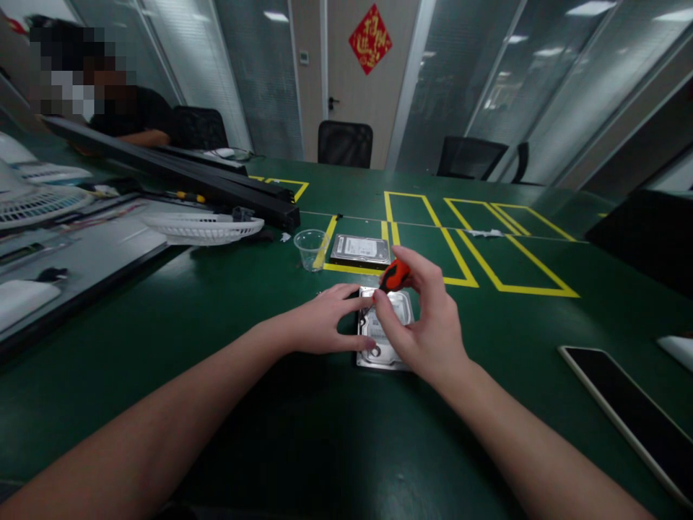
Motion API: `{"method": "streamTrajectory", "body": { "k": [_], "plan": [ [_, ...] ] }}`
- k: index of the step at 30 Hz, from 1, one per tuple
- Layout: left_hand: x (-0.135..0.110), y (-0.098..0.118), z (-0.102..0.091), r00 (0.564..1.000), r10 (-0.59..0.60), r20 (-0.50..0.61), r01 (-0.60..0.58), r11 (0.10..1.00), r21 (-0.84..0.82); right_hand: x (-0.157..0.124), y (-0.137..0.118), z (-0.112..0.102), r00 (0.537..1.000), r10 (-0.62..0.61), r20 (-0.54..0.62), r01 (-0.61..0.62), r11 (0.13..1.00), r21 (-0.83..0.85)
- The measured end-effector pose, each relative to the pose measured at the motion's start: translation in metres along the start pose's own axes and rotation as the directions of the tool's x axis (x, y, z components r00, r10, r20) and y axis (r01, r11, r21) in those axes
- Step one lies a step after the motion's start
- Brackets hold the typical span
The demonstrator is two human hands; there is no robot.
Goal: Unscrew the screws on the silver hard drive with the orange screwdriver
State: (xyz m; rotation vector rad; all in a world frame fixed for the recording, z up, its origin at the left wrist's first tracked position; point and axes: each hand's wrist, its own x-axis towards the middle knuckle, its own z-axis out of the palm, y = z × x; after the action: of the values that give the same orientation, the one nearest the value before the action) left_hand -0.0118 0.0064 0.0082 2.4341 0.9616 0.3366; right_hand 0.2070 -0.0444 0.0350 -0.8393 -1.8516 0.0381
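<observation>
A silver hard drive (385,354) lies flat on the green table in front of me. My left hand (330,321) rests at its left edge, thumb and fingers spread apart on the drive's top. In my right hand (433,318) is a screwdriver (396,276) with a red and black handle, gripped between thumb and fingers. Its shaft points down toward the upper left part of the drive; the tip is too small to make out. Behind, a second hard drive (362,248) sits within a yellow taped outline, beside a clear plastic cup (310,251).
A phone (628,412) lies at the right. Long black bars (216,180), a white fan grille (206,227) and a flat panel (108,249) crowd the left side. Across the table a person (144,119) sits at the far left. Chairs (345,144) stand along the far edge.
</observation>
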Motion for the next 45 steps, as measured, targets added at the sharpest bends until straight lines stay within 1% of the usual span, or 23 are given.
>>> {"method": "streamTrajectory", "body": {
  "k": [4, 6, 10, 14, 19, 24, 26, 31, 33, 37, 41, 43, 45],
  "plan": [
    [-0.0002, -0.0013, 0.0008, 1.000, 0.003, -0.010, -0.003, 1.000, -0.016, -0.0021, 0.0003, 0.0000, 0.998, 0.043, 0.044, -0.045, 0.997, 0.063],
    [-0.0002, -0.0025, 0.0018, 1.000, 0.015, -0.020, -0.015, 1.000, -0.016, -0.0014, 0.0008, -0.0002, 0.999, 0.027, 0.039, -0.029, 0.999, 0.045],
    [-0.0003, -0.0024, 0.0021, 1.000, 0.006, -0.013, -0.006, 1.000, -0.008, 0.0018, 0.0018, -0.0007, 1.000, -0.032, 0.002, 0.032, 0.999, -0.041],
    [-0.0004, 0.0002, 0.0007, 1.000, 0.004, -0.009, -0.004, 1.000, -0.006, 0.0032, 0.0018, -0.0011, 0.999, -0.038, -0.008, 0.038, 0.998, -0.056],
    [-0.0003, 0.0001, 0.0004, 1.000, -0.006, 0.000, 0.006, 1.000, -0.010, 0.0010, -0.0003, -0.0005, 0.999, -0.046, 0.009, 0.046, 0.999, 0.013],
    [-0.0001, -0.0007, 0.0002, 1.000, 0.016, -0.011, -0.017, 1.000, -0.020, -0.0013, -0.0027, 0.0002, 0.999, 0.010, 0.046, -0.015, 0.995, 0.102],
    [-0.0001, -0.0011, 0.0005, 1.000, 0.013, -0.010, -0.013, 1.000, -0.014, -0.0003, -0.0025, -0.0003, 0.999, 0.005, 0.045, -0.008, 0.997, 0.077],
    [-0.0002, -0.0033, 0.0026, 1.000, 0.010, -0.003, -0.010, 1.000, 0.016, 0.0040, 0.0010, -0.0015, 0.998, -0.058, -0.017, 0.057, 0.997, -0.059],
    [-0.0002, -0.0034, 0.0028, 1.000, 0.004, -0.001, -0.004, 1.000, 0.018, 0.0046, 0.0016, -0.0014, 0.998, -0.064, -0.020, 0.062, 0.996, -0.057],
    [-0.0001, -0.0014, 0.0015, 1.000, 0.001, -0.010, -0.001, 1.000, -0.004, 0.0032, -0.0017, -0.0006, 0.996, -0.085, 0.010, 0.085, 0.996, 0.015],
    [0.0001, 0.0005, 0.0006, 1.000, 0.020, -0.024, -0.021, 1.000, -0.013, 0.0008, -0.0048, -0.0007, 0.999, -0.026, 0.039, 0.023, 0.997, 0.074],
    [-0.0001, 0.0004, 0.0006, 1.000, 0.017, -0.025, -0.018, 1.000, -0.010, 0.0009, -0.0039, -0.0011, 0.999, -0.018, 0.041, 0.015, 0.998, 0.066],
    [-0.0005, -0.0006, 0.0010, 1.000, 0.001, -0.014, -0.001, 1.000, -0.005, 0.0020, -0.0018, -0.0016, 0.999, -0.037, 0.021, 0.036, 0.999, 0.021]
  ]
}}
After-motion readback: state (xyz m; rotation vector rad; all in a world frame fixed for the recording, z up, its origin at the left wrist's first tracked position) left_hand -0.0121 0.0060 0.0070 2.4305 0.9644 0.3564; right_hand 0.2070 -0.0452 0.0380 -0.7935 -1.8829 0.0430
